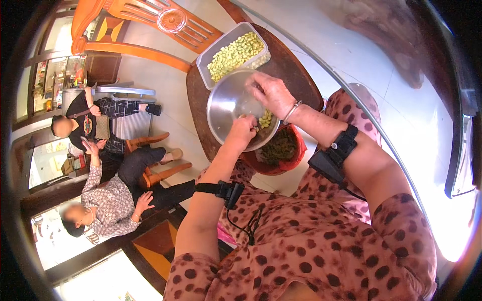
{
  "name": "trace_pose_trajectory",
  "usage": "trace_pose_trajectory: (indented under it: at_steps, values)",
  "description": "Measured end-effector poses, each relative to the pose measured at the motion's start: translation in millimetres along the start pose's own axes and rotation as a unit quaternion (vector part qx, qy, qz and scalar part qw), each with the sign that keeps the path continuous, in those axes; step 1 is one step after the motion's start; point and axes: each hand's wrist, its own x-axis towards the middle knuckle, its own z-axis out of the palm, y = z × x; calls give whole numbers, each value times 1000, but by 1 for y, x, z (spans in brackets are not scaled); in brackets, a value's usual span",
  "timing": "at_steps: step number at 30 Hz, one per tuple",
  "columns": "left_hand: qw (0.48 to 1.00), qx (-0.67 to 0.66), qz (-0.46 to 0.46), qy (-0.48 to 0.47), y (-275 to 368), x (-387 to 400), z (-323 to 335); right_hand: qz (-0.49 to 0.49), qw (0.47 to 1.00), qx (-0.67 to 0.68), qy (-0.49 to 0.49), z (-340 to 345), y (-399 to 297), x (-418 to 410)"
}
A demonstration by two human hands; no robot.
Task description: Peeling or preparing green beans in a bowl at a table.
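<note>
A shiny metal bowl (220, 109) sits before me with a small heap of green beans (265, 119) on one side. My left hand (243, 131) reaches over its near rim, fingers curled together close to the beans; whether a bean is between them is hard to make out. From the right, my right hand (269, 93) reaches into the bowl with bent fingers pointing down, their tips partly hidden. It wears a bangle. Beyond the bowl, a clear plastic container (201, 67) holds many pale green shelled beans (235, 56).
Bowl and container rest on a dark wooden seat (297, 71). Below the bowl, a red plastic-lined container (299, 150) holds dark green scraps (280, 146). A glass edge (335, 75) curves along the right. Two people sit at the left near a wooden chair (150, 178).
</note>
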Motion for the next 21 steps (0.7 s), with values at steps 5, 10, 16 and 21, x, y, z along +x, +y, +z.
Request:
trace_pose_trajectory:
  at_steps: [5, 10, 16, 21]
  values:
    - [998, 56, -11, -6, 2, -1, -2, -28, 999, -21, 1, -1, 4, 0]
    - [913, -335, -234, 7, 12, 2, -25, -28, 997, -68, -28, 0, 12, -2]
    - [758, -612, -212, 74, 21, 0, -41, -69, 974, -127, -174, 8, 5, -14]
    - [779, -593, -189, 79, 26, -1, -37, -55, 977, -112, -173, 6, 4, -14]
